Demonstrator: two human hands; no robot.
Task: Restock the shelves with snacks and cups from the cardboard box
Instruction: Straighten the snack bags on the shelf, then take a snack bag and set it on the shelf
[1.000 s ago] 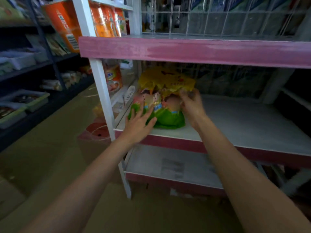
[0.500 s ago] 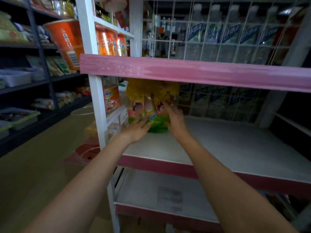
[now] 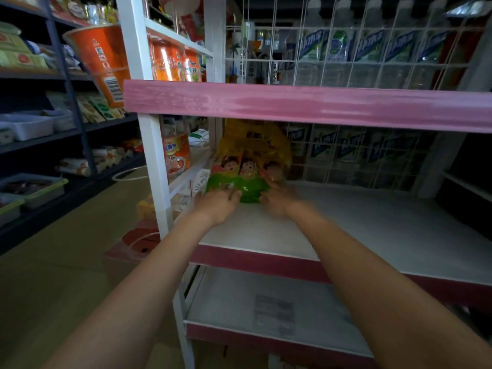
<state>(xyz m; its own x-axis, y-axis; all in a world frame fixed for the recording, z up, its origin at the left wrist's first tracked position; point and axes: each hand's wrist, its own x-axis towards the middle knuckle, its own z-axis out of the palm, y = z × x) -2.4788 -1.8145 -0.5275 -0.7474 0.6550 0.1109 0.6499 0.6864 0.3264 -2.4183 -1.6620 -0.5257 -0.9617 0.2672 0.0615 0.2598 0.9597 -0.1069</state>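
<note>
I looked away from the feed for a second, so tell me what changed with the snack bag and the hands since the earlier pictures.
The snack bag went from the front edge of the middle shelf to its back left corner, standing by the wire grid. The left hand and the blurred right hand followed, now low at its base. The bag stayed upright; the rest of the shelf is unchanged.

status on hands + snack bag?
Left hand and right hand at snack bag base, grip blurred. Bag upright on middle shelf. Nothing blocking.

We see the snack bag [image 3: 247, 166] upright at the middle shelf's [image 3: 372, 230] back-left corner, water bottles [image 3: 372, 46] behind the wire grid [image 3: 332, 70].
</note>
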